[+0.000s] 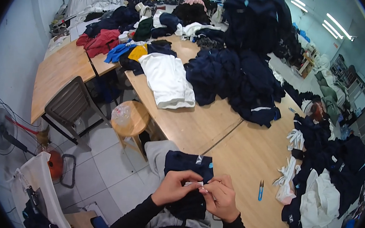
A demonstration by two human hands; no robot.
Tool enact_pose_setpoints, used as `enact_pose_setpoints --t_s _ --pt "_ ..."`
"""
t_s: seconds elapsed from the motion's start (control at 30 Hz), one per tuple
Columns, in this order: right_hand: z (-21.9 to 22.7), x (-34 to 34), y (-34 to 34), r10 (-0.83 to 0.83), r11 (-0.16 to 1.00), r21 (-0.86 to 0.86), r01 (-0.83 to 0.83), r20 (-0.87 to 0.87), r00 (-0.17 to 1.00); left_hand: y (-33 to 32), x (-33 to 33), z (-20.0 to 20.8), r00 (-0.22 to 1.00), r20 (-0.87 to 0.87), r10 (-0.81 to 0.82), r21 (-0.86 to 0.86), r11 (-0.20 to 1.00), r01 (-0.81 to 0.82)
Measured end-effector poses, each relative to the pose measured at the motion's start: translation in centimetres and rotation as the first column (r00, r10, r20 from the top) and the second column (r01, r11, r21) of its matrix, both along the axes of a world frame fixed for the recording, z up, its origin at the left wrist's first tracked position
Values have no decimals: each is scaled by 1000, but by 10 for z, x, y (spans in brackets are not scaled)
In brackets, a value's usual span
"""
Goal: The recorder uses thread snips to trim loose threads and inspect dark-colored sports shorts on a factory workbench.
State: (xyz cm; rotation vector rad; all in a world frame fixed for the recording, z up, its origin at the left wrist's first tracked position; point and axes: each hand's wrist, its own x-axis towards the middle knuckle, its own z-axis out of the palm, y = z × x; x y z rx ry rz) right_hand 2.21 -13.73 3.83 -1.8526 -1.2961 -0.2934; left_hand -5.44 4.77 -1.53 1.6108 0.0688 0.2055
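Over my lap lies a dark navy garment (180, 160), with a small grey-white patch and a light blue tab near its upper edge. Just above it my left hand (178, 186) and my right hand (221, 197) meet, fingertips close together. Both are closed in a pinch on a small white piece (194, 183), too small to make out fully; it may be a strip or a tag. Fingers cover most of it. To the right on the tabletop lie blue-handled thread snips (261, 191), apart from my hands.
The wooden table (198, 130) bears white folded fabric (168, 80) and a large heap of navy garments (233, 77). White strips (289, 171) and more clothes line its right edge. At left stand a round wooden stool (130, 120) with a plastic bag, a chair (77, 104) and a fan (5, 129).
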Motion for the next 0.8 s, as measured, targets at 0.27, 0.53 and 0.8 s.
enact_pose_setpoints --t_s 0.27,0.53,0.8 --pt "-3 -7 -7 -55 991 -120 60 46 997 3 -12 1 958 -284 -41 -280 959 -42" --pt "14 -8 9 226 969 -141 -204 158 961 -26 1 -21 876 -300 -379 -752 659 28" --pt "4 28 -7 85 966 -235 -106 -99 991 -22 -2 -30 837 -159 -524 -611 718 334"
